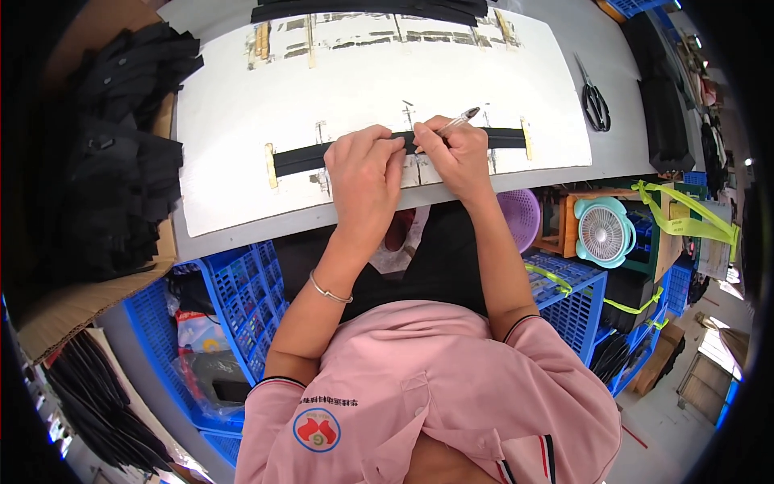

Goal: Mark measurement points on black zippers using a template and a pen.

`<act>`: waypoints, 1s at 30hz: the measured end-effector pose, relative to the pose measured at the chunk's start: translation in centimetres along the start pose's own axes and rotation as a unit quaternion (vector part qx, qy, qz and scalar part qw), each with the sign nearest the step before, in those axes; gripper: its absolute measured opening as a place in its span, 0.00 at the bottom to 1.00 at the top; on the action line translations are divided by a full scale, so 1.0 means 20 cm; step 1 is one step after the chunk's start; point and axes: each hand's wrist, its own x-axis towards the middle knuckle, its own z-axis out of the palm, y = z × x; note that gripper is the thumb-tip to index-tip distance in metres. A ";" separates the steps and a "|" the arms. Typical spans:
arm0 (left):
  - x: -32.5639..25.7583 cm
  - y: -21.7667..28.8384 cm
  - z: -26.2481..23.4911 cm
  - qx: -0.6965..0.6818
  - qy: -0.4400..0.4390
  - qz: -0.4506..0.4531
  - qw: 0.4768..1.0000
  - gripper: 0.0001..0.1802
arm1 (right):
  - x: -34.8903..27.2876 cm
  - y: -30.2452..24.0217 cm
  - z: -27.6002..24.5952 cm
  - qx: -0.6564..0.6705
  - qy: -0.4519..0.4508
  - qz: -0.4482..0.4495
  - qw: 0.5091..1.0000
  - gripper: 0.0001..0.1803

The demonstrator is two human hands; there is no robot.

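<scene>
A long black fabric strip (298,160) lies across a white board (242,105), between two upright pieces of tan tape (272,165) near its ends. My left hand (364,177) rests on the middle of the strip, fingers bent together and pressing it down. Just to the right, my right hand (461,157) grips a clear-barrelled pen (461,119) with a dark end. The pen slants up to the right out of my fist, and my fingers hide its lower end. Thumb and fingertips of that hand meet at the strip, close to my left fingertips.
Black-handled scissors (595,105) lie right of the board. More black strips (371,10) lie along its far edge. Black fabric pieces (121,153) heap up at the left in a cardboard box (97,310). Below the table are blue crates (250,298), a purple basket (520,216) and a teal fan (605,231).
</scene>
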 end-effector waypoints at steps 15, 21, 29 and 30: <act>0.00 0.03 0.00 0.019 -0.028 -0.008 0.999 0.06 | -0.01 0.12 -0.41 0.130 0.141 0.105 0.976 0.12; 0.03 0.09 0.08 0.008 -0.036 0.005 0.999 0.08 | -0.04 0.23 -0.45 0.080 0.068 0.126 0.987 0.12; 0.14 0.27 0.37 -0.055 -0.067 0.071 0.994 0.07 | -0.04 0.27 -0.43 0.036 0.050 0.126 0.990 0.13; 0.14 0.27 0.39 -0.046 -0.069 0.064 0.995 0.07 | -0.04 0.28 -0.42 0.044 0.068 0.105 0.991 0.13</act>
